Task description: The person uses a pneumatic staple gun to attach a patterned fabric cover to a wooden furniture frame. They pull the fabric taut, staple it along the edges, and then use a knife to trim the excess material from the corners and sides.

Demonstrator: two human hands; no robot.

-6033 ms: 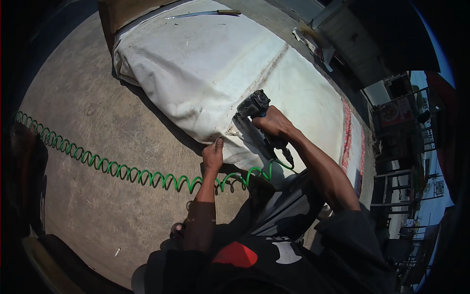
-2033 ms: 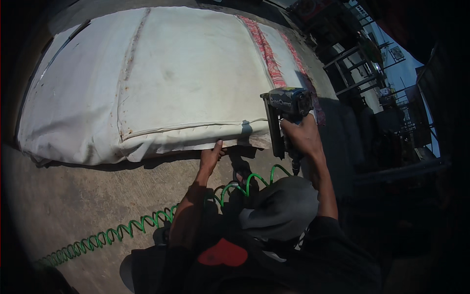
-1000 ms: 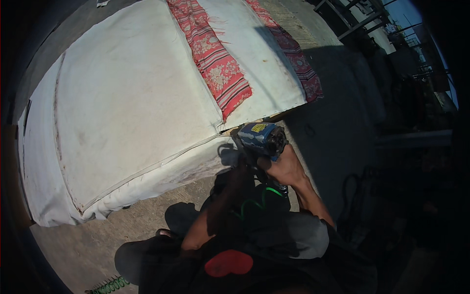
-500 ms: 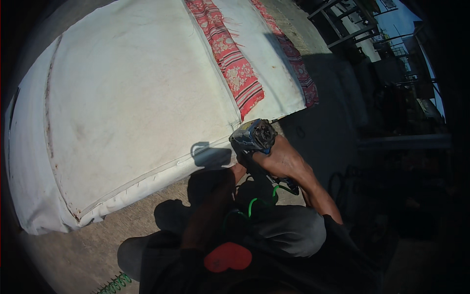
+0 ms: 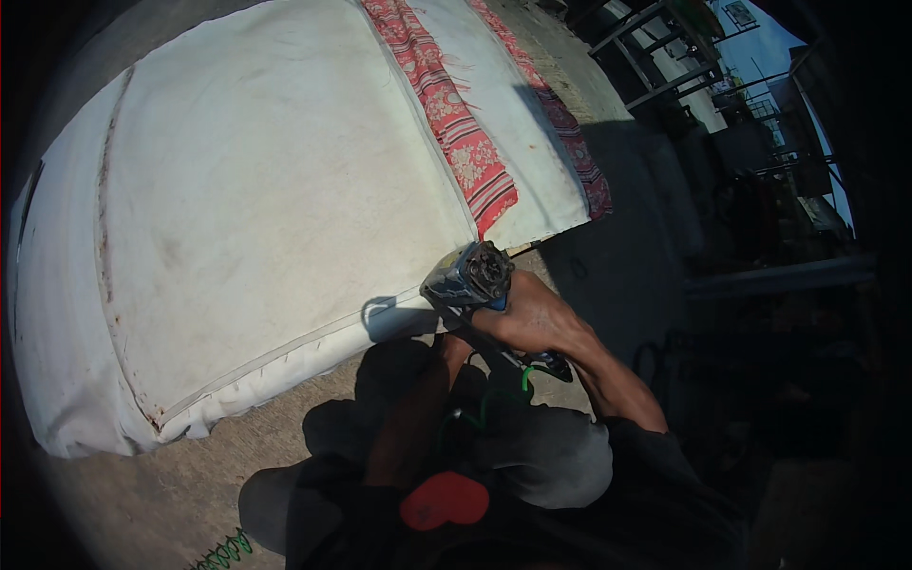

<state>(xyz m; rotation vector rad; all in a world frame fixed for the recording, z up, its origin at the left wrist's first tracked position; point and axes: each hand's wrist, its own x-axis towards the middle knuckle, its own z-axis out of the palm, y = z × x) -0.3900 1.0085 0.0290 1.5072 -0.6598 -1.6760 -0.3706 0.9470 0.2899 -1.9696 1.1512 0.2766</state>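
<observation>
The right hand (image 5: 534, 312) was wrapped around 1 air tool (image 5: 465, 277) at the near edge of 1 white cover (image 5: 256, 190) with 2 red patterned strips (image 5: 467, 152); the mostly hidden left hand's (image 5: 458, 346) grip, I couldn't tell

One head-worn fisheye looks down from close above, its dark rim unclear.

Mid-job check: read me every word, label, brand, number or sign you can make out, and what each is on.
No readable text in this view.
Blue-and-black power tool: no legible marking at this angle.
White cover: seams and stains, no lettering visible.
Red strips: floral and striped pattern only.
Small board, upper right background: too small to read.
</observation>
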